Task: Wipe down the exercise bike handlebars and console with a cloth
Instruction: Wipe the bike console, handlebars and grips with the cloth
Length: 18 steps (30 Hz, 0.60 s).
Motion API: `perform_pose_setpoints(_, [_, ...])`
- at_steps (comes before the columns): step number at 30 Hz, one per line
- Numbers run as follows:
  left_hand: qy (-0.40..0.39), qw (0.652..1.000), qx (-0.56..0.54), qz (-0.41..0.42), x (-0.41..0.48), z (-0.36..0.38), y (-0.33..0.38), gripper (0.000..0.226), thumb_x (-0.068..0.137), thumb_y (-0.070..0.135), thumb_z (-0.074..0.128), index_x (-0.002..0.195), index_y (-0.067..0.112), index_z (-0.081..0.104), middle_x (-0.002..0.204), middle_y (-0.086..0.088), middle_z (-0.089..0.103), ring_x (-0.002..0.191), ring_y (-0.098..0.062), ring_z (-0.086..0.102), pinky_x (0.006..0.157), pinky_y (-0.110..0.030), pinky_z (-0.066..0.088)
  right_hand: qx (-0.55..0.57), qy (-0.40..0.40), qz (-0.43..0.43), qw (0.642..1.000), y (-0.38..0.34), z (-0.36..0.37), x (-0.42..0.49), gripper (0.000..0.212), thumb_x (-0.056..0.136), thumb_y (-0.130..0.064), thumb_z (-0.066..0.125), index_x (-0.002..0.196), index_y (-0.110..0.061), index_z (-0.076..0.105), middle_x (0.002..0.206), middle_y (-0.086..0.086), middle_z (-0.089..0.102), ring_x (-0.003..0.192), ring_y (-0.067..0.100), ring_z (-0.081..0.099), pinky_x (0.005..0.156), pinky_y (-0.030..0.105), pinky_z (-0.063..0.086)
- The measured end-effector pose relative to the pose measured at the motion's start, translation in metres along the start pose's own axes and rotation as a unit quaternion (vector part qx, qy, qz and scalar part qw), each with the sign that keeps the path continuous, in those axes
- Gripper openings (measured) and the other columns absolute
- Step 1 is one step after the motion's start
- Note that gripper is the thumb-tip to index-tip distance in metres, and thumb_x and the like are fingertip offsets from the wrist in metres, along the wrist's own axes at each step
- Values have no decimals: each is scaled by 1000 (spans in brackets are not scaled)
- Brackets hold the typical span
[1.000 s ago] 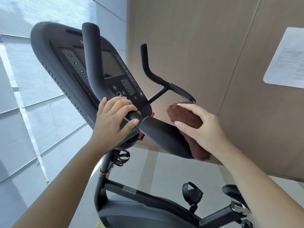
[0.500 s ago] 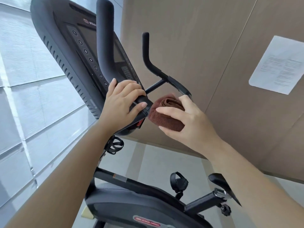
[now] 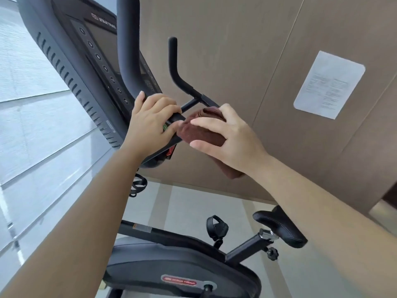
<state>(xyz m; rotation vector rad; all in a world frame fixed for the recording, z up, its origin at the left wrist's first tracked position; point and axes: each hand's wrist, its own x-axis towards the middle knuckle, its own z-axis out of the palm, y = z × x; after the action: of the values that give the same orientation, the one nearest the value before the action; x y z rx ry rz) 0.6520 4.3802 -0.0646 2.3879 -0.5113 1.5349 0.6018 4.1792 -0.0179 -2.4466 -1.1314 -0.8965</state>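
Note:
The black exercise bike's console (image 3: 94, 52) tilts up at the upper left, its screen and number buttons facing right. A near handlebar (image 3: 126, 50) curves up in front of it, and a far handlebar (image 3: 175, 69) rises behind. My left hand (image 3: 150, 123) grips the near handlebar's lower bend. My right hand (image 3: 227, 136) holds a folded brown cloth (image 3: 204, 134) wrapped round the bar just right of my left hand, thumb below and fingers on top. The cloth's tail hangs under my right wrist.
The bike's body (image 3: 171, 265), a strapped pedal (image 3: 217, 229) and the black saddle (image 3: 281, 229) lie below. A wood-panel wall (image 3: 257, 50) with a posted paper sheet (image 3: 328, 84) stands close on the right. Window blinds (image 3: 32, 104) fill the left.
My right hand slid the cloth left along the bar until it meets my left hand. The view shifted, so the console and bars now sit higher and closer.

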Motion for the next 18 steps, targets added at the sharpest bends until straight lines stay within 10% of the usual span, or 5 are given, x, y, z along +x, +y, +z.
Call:
perform_pose_setpoints(7, [-24, 1000, -1, -4, 1, -1, -2, 37, 88, 40, 45, 108, 14, 62, 116, -4, 61, 119, -26, 45, 105, -52, 14, -106, -80, -77, 988, 13, -4, -23, 33, 75, -32, 72, 105, -18, 69, 97, 20, 52, 83, 36, 58, 64, 43, 56])
perform_pose_setpoints(18, [-29, 999, 1, -38, 4, -7, 11, 33, 85, 36, 48, 99, 11, 65, 108, -6, 64, 115, -27, 48, 103, -57, 19, 39, -42, 80, 995, 68, -35, -77, 29, 73, -28, 73, 102, -30, 68, 96, 2, 49, 89, 12, 54, 86, 31, 49])
